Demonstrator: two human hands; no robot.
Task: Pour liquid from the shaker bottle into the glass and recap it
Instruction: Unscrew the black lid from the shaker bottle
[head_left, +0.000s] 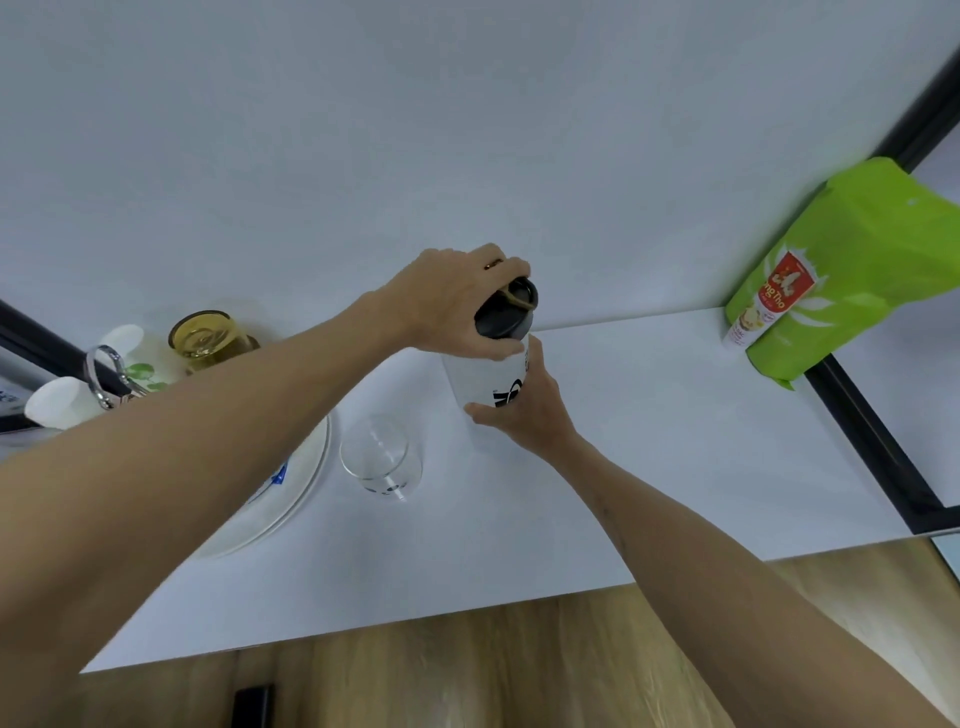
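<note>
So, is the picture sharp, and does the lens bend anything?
Head view: even, soft light; wide-angle lens bows the white table's front edge; clear drinking glass looks faint against white; the black-lidded white shaker bottle stays sharp.

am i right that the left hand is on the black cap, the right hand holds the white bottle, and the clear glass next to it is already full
Not quite: the head view shows the clear glass empty. The rest stands: the left hand grips the black cap and the right hand holds the white bottle.
</note>
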